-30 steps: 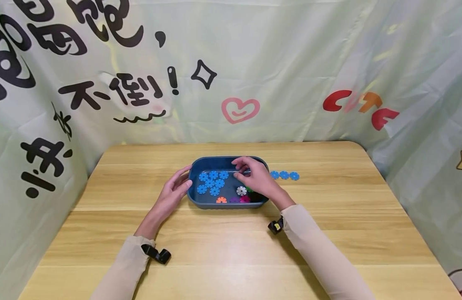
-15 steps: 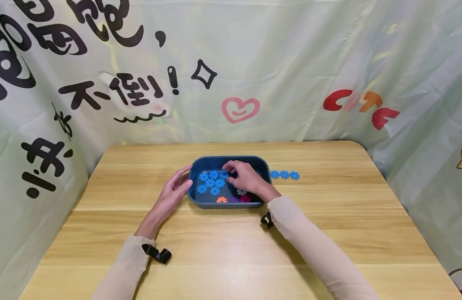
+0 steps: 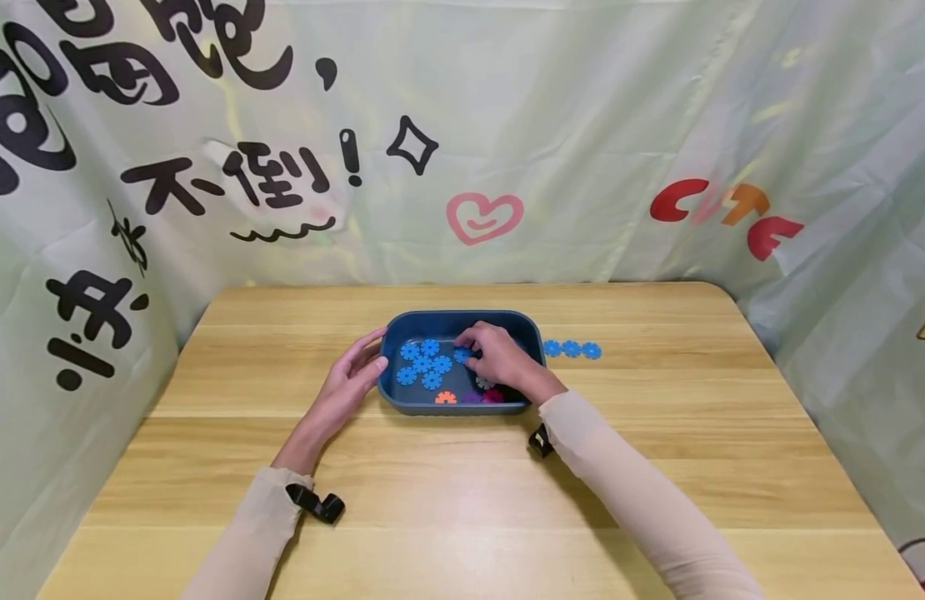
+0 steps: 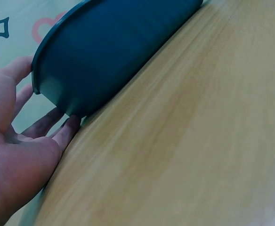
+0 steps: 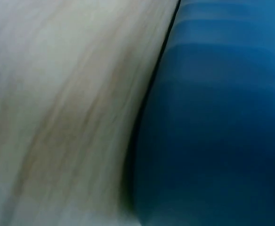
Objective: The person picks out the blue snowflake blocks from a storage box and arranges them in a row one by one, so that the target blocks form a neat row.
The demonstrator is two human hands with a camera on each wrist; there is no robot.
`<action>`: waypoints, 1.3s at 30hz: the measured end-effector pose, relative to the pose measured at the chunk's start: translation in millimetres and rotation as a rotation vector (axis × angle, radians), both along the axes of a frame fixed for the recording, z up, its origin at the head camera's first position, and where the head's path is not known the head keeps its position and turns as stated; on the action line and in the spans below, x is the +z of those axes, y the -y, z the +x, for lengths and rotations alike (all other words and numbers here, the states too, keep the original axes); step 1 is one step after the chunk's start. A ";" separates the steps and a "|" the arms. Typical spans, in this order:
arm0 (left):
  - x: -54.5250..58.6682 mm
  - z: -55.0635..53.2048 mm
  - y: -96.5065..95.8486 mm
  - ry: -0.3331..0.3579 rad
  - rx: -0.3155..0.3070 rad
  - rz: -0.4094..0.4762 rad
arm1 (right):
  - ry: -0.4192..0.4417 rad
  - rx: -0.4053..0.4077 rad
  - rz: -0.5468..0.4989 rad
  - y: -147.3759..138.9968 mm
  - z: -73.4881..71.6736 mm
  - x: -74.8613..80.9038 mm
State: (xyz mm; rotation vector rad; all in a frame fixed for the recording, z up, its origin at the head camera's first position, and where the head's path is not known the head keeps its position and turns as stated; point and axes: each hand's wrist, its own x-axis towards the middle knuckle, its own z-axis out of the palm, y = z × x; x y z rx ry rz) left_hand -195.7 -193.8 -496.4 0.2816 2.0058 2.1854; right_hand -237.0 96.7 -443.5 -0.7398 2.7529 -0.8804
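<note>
A dark blue plastic tray (image 3: 462, 410) stands on the table, with several blue snowflake building discs (image 3: 422, 364) in its left half. At its left end my left hand (image 3: 347, 379) touches the outer wall and rim, fingers spread and mostly straight. The left wrist view shows fingertips (image 4: 22, 68) right at the rim. My right hand (image 3: 496, 357) reaches into the tray and pinches a blue snowflake disc (image 3: 462, 356) between thumb and fingers, partly covering it. In the right wrist view only the tray's outer wall (image 5: 213, 141) and tabletop show; the right hand is out of frame.
Three blue discs (image 3: 572, 349) lie in a row on the wooden table (image 3: 462, 483), right of the tray. Along the tray's near side are an orange disc (image 3: 446, 397), a purple one (image 3: 472, 397) and a magenta one (image 3: 492, 396). A printed cloth (image 3: 567, 125) hangs behind the table.
My right hand first moved left to the blue discs, then slightly back right. One blue disc has shifted right, away from the group, with it. My left hand has stayed at the tray.
</note>
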 end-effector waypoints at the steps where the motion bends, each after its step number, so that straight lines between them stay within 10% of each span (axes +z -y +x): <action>1: 0.2 -0.1 0.0 0.001 0.000 0.000 | 0.006 -0.006 0.000 -0.3 -0.5 -0.3; 18: 1.5 -0.5 0.6 0.021 0.008 -0.025 | 0.088 -0.027 0.001 -0.5 -1.1 1.0; 39: 1.7 0.5 -0.6 0.017 0.001 -0.006 | 0.210 -0.041 -0.352 -11.7 1.4 16.7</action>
